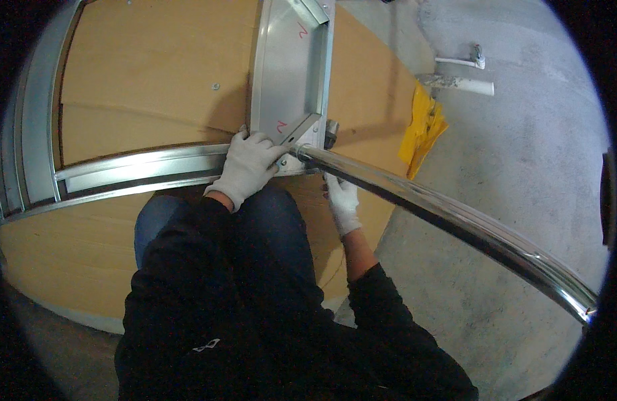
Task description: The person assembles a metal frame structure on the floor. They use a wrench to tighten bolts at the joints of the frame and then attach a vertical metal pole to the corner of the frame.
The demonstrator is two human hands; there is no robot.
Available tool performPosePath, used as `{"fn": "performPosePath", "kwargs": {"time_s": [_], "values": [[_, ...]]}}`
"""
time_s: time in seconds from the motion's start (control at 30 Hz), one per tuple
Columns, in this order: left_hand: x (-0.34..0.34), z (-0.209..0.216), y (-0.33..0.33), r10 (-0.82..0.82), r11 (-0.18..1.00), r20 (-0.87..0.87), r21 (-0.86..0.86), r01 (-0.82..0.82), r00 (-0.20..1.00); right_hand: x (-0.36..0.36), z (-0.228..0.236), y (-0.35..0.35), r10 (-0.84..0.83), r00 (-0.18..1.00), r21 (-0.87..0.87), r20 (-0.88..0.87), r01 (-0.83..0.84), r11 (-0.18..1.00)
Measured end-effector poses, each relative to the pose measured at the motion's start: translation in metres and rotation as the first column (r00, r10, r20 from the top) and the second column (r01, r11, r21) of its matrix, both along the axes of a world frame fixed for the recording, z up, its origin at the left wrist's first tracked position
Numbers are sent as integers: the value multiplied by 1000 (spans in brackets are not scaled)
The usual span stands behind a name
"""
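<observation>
A silver metal frame (pixel 155 166) lies before me, with a long rail on the left meeting a crosspiece panel (pixel 285 73) at a corner. My left hand (pixel 250 167), in a white glove, is closed over the rail beside that corner, its fingers at the small bracket there. From the corner a shiny chrome tube (pixel 442 208) slants down to the right. Under its near end is my right hand (pixel 342 200), also gloved in white, closed at the corner's edge. Its fingertips are partly hidden by the tube and frame, so whatever they hold does not show.
Brown cardboard (pixel 155 67) lies beneath the frame, with a small nut-like piece (pixel 215 86) on it. Crumpled yellow plastic (pixel 423 127) is at the cardboard's right edge. Farther right, a white tube (pixel 465 85) and a hammer-like tool (pixel 465 60) lie on the concrete floor (pixel 522 154).
</observation>
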State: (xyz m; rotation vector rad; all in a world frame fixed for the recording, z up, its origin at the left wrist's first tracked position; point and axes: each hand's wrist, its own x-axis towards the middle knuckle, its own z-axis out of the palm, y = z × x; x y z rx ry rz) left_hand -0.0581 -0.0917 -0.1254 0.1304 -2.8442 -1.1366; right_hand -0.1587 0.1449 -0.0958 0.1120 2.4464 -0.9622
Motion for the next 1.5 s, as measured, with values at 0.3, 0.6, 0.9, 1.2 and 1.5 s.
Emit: {"fn": "performPosePath", "kwargs": {"time_s": [0.3, 0.6, 0.9, 1.2, 1.5], "values": [[1, -4, 3, 22, 1000, -9, -6, -22, 1000, -10, 15, -11, 295, 955, 64, 14, -296, 953], [0, -6, 2, -23, 1000, 40, -4, 23, 999, -20, 11, -17, 556, 827, 248, -86, -522, 816], [-1, -1, 0, -21, 1000, 43, -12, 22, 999, -37, 4, -10, 659, 729, 200, -185, -629, 751], [0, -1, 1, 5, 1000, 15, -21, -4, 1000, -47, 26, -31, 808, 559, 355, -183, -729, 585], [0, -3, 3, 35, 999, -37, -26, -36, 999, -51, 30, -34, 867, 468, 357, -173, -791, 498]]}}
